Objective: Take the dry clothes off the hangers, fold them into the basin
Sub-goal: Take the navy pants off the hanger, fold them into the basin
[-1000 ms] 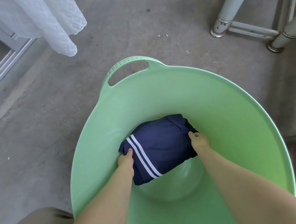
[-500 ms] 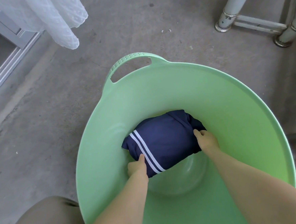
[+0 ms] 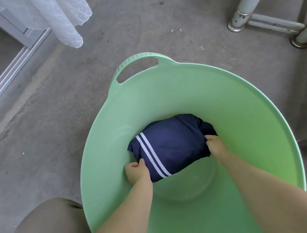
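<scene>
The folded navy garment lies inside the green basin, between both hands. The right hand grasps its right edge. The left hand seems to pinch its near left corner. The basin stands on a grey concrete floor, near a white curtain and metal legs.

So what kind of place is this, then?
Probably a home balcony or laundry corner: bare grey concrete floor, a metal sliding-door track beside a white lace curtain, and a round green plastic basin holding a folded navy white-striped garment.
</scene>
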`<state>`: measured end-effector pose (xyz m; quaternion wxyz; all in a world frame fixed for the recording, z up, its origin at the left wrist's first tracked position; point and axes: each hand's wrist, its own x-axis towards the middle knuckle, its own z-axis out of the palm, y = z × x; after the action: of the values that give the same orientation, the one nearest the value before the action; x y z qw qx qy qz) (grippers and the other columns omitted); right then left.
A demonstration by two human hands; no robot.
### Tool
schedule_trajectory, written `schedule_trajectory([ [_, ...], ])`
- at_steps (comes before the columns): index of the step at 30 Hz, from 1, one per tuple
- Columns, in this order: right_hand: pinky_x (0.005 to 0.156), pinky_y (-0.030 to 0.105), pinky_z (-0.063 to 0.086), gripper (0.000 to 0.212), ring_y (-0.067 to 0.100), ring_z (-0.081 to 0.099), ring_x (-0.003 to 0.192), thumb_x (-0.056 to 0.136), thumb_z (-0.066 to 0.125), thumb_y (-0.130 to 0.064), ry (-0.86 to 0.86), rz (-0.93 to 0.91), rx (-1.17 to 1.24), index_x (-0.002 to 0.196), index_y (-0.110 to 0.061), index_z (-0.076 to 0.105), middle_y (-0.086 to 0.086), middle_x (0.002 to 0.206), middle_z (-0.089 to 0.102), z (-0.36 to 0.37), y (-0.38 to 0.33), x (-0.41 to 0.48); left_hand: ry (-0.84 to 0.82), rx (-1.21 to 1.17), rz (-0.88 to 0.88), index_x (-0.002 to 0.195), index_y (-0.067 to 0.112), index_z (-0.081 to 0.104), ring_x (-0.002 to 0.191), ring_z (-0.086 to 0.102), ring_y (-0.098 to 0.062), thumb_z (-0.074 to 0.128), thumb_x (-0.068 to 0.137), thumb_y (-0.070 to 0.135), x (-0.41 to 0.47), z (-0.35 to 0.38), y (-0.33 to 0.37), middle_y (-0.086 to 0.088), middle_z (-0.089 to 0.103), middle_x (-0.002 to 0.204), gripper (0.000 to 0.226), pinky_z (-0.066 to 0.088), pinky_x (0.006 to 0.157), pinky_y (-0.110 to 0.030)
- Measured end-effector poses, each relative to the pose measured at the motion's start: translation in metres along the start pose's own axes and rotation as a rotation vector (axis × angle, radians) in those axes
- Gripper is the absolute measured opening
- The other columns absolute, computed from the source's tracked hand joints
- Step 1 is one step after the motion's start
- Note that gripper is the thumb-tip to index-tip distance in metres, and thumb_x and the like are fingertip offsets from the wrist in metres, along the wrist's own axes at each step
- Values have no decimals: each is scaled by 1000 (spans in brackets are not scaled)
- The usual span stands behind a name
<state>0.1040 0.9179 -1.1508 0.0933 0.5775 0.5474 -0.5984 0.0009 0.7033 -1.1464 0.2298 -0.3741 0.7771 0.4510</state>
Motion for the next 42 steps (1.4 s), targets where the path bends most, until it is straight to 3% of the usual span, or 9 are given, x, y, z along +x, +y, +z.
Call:
schedule_trajectory([
  [3,58,29,38,39,23,45,68,78,27,23,-170,-28,-42,80,-1,58,10,73,50,-1,-5,-6,-114,17,-34,74,8,49,70,47,-29,69,83,16,-3,4,2,-2,51,67,24,41,60,-28],
  [8,45,19,49,20,8,64,56,94,49,4,-390,-15,67,99,-11,62,3,79,64,-4,-17,-10,-236,-33,-74,102,11,55,88,55,-27,52,94,13,-13,7,9,-4,59,97,8,43,76,-34],
  [11,54,21,49,18,17,60,78,94,52,-7,-289,-29,-107,105,-14,63,3,92,64,6,-23,4,-222,-16,-82,121,7,51,104,56,-31,43,96,19,-9,8,10,-9,59,119,30,47,92,-41],
  [15,67,25,35,29,20,46,75,88,46,1,-149,-233,-493,62,-12,52,1,64,52,24,-31,10,-185,28,-94,135,4,43,127,47,-36,38,96,23,-5,8,9,-14,50,138,43,38,107,-51],
  [18,68,24,35,17,20,50,76,87,49,0,-46,-335,-436,73,-8,56,6,73,58,27,-32,11,-158,61,-29,141,2,37,129,45,-36,37,98,20,-3,7,9,-14,45,143,46,36,109,-50],
  [26,72,27,38,11,20,51,81,90,61,-13,266,-126,-13,81,-10,55,5,80,58,15,-16,15,-27,107,7,121,-4,50,110,55,-37,38,100,13,3,2,0,-21,56,124,30,44,95,-43],
  [33,70,27,41,26,24,50,89,98,43,-21,-39,-53,-177,100,-5,64,7,93,57,10,-22,6,-345,105,-224,109,9,58,94,59,-28,60,91,33,4,-9,-4,-8,64,108,31,46,72,-32],
  [37,54,27,36,18,22,46,64,92,50,-9,-139,-56,-319,74,-5,53,11,69,50,0,-10,4,-478,316,-317,110,15,55,112,54,-25,75,79,13,-1,-14,-7,-5,61,119,37,42,82,-38],
  [42,68,31,42,25,21,51,69,86,65,-13,98,-132,-141,62,-14,56,8,70,58,-8,-3,18,-379,288,-305,116,7,56,97,56,-26,64,85,-2,15,-21,-10,-10,64,110,33,41,77,-43],
])
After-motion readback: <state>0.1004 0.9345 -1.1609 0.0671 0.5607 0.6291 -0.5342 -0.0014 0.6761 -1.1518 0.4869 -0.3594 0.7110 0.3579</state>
